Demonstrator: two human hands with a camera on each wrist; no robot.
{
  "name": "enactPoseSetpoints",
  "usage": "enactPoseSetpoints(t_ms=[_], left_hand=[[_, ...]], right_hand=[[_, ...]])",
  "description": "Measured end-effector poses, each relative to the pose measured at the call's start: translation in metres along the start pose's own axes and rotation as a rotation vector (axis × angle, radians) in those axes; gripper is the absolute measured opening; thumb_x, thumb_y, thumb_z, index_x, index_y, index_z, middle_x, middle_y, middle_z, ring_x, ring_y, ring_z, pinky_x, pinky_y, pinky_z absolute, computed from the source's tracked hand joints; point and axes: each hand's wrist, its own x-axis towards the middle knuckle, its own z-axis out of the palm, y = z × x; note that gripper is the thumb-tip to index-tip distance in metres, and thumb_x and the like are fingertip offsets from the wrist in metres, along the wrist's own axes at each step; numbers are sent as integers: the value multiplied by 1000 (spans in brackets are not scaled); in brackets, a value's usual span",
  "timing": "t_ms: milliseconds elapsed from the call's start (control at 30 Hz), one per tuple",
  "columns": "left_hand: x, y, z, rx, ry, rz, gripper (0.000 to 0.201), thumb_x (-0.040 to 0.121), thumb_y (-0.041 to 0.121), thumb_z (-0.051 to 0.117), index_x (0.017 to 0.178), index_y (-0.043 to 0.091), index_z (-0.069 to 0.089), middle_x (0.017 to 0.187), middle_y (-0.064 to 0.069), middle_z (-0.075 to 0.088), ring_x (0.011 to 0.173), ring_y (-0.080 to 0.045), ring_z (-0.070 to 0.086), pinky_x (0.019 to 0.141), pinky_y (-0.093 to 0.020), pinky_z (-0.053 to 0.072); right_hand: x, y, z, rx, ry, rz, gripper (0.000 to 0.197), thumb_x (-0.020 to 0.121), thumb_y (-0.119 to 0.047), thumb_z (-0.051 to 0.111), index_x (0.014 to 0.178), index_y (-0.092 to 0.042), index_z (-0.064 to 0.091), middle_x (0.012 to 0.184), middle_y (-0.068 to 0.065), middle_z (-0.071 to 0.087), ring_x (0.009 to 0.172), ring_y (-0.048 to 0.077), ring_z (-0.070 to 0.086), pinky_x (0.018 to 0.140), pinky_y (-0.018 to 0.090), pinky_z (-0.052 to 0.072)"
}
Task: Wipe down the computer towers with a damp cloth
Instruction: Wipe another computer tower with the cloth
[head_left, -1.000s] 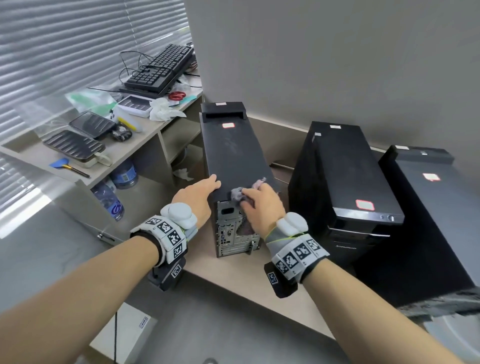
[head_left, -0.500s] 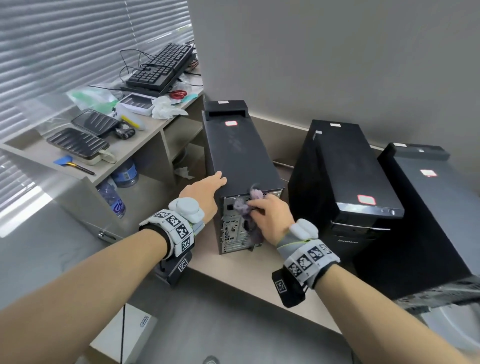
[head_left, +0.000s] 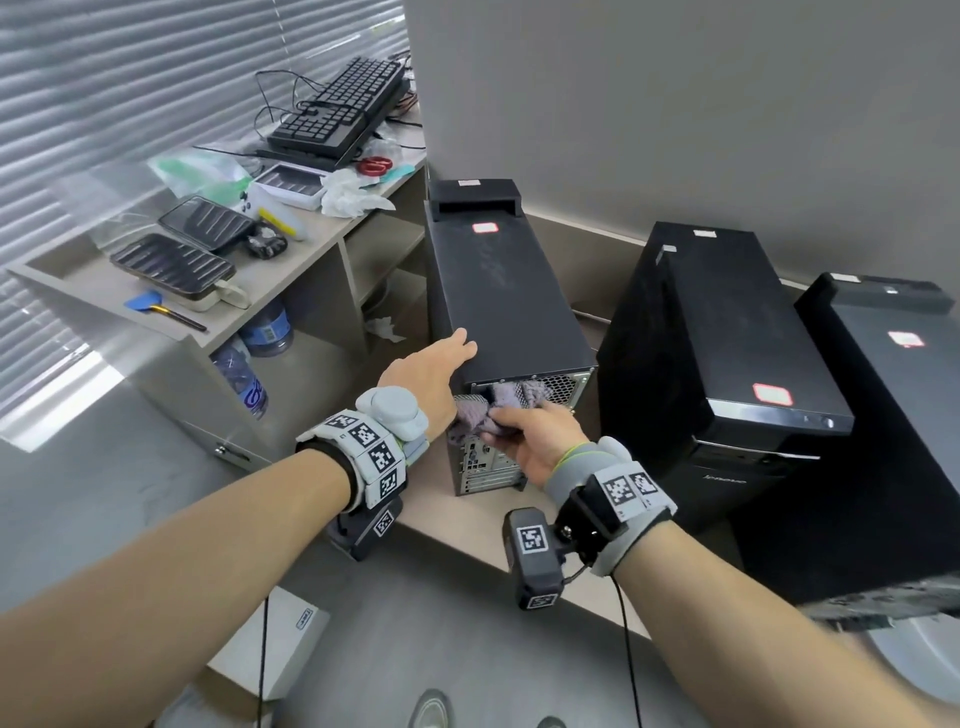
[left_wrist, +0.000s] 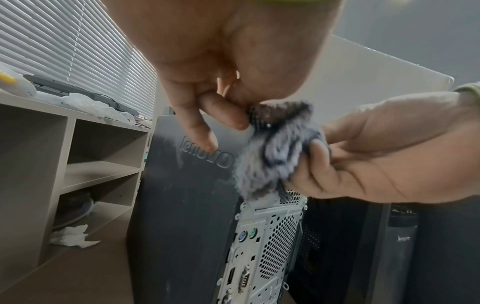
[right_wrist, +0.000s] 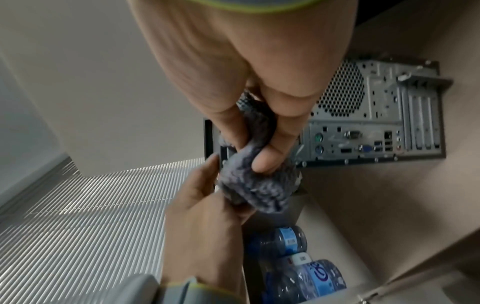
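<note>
Cloth (head_left: 485, 413) is bunched in the curled right hand (head_left: 540, 441) against the nearest tower's (head_left: 498, 291) upper rear panel. Left hand (head_left: 428, 379) is laid flat on its top edge. Towers right of the hands appear unwiped.

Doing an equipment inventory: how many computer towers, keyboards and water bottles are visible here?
Computer towers: 3 (left, middle, right)
Keyboards: 2 ()
Water bottles: 2 ()
Total: 7
</note>
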Motion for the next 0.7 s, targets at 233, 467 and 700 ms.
enactPoseSetpoints(t_ms=[233,467,700], left_hand=[[2,-2,-7,22,-50,8,77,82,-5,44,149,30,30,159,16,17,142,-9,29,107,-27,31],[1,-7,1,-38,2,32,73,82,-3,46,147,29,37,157,14,24,137,-12,39,104,-30,37],[0,-8,2,-37,9,43,74,82,-7,43,147,28,36,157,15,23,138,-12,38,104,-27,35]], right_hand=[[15,23,14,-75,120,64,10,86,12,56,80,3,56,74,20,60,50,26,60,40,27,52],[20,24,18,-303,22,61,14,89,-8,63,83,3,57,60,20,58,33,23,54,36,24,48],[27,26,-30,-379,310,139,20,76,3,74,85,0,57,86,18,60,61,34,61,46,45,56]])
